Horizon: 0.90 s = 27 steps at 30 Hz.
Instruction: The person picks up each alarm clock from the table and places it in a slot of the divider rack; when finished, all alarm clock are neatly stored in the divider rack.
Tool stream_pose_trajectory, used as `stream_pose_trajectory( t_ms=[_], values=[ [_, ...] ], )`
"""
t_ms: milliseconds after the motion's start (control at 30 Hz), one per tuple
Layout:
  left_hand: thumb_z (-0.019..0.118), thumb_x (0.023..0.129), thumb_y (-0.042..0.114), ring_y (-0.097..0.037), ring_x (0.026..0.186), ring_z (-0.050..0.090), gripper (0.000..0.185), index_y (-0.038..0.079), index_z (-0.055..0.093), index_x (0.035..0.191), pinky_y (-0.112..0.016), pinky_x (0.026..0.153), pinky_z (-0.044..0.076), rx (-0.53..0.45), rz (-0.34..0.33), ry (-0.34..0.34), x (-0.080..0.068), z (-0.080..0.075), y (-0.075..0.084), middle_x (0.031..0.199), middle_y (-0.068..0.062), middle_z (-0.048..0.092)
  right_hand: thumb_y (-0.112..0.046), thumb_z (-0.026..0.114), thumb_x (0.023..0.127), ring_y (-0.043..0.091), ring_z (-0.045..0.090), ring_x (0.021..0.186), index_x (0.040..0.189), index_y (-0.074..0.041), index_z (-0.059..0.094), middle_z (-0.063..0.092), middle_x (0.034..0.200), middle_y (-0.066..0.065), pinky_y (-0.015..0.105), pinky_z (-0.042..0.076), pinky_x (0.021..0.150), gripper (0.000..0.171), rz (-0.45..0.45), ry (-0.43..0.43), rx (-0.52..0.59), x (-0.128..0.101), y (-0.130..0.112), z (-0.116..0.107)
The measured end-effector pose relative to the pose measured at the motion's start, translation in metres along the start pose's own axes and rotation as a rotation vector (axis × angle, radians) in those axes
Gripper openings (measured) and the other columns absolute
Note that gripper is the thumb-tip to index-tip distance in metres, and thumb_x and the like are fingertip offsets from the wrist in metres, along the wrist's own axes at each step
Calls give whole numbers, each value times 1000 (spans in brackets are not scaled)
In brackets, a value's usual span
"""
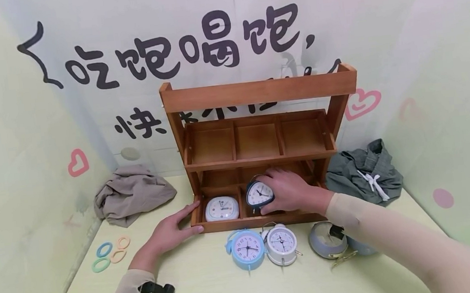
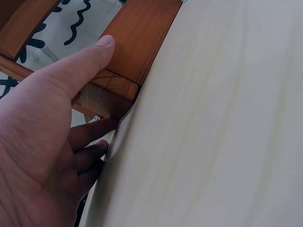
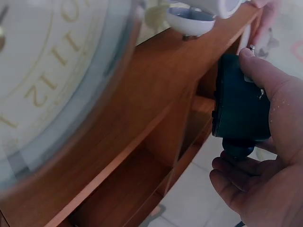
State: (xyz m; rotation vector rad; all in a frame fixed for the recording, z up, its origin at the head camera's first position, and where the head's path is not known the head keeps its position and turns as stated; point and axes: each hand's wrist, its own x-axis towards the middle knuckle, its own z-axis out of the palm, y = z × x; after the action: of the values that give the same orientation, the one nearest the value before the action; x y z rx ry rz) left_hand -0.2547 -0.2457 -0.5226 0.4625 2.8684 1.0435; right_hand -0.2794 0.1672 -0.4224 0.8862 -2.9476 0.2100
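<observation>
In the head view, my right hand (image 1: 287, 189) grips a dark, rounded-triangular alarm clock (image 1: 259, 193) over the lower middle compartment of a wooden shelf (image 1: 257, 91). Its white dial faces outward. The right wrist view shows the thumb on one side of the clock's dark body (image 3: 241, 101) and fingers below. My left hand (image 1: 170, 230) holds the shelf's lower left front corner, thumb on the front board (image 2: 137, 38) and fingers at the side. A white, rounded-square clock (image 1: 222, 208) sits in the lower left compartment, beside the dark one.
Before the shelf stand a blue twin-bell clock (image 1: 247, 248), a white one (image 1: 281, 245) and a greyish-purple clock (image 1: 326, 240), with another partly hidden under my right forearm. Coloured rings (image 1: 104, 249) lie at left. Brown cloth (image 1: 132, 195) and dark grey cloth (image 1: 362, 173) flank the shelf.
</observation>
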Motion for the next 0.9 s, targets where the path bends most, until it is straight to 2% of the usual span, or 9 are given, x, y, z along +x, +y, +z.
stream_pose_trajectory(
  t_ms=[400, 667, 900],
  values=[
    [80, 90, 77, -45, 156, 46, 90, 46, 49, 168, -69, 125, 37, -9, -4, -12, -1, -1, 2, 171, -14, 50, -69, 92, 82, 29, 61, 122, 155, -17, 63, 64, 141, 11, 50, 62, 99, 93, -2, -96, -37, 15, 5, 12],
    [80, 90, 76, -46, 156, 46, 90, 46, 49, 168, -70, 125, 37, -10, -7, -13, -1, -2, 4, 170, -14, 50, -68, 91, 83, 29, 62, 124, 155, -17, 63, 65, 140, 11, 50, 62, 101, 92, -22, -123, -69, 22, 3, 17],
    [80, 90, 76, -45, 156, 46, 90, 46, 49, 168, -70, 125, 37, -6, -10, -14, 0, -2, 4, 170, -13, 50, -63, 91, 85, 32, 59, 131, 156, -14, 62, 63, 145, 13, 51, 59, 108, 91, -27, -151, -105, 23, -2, 19]
  ],
)
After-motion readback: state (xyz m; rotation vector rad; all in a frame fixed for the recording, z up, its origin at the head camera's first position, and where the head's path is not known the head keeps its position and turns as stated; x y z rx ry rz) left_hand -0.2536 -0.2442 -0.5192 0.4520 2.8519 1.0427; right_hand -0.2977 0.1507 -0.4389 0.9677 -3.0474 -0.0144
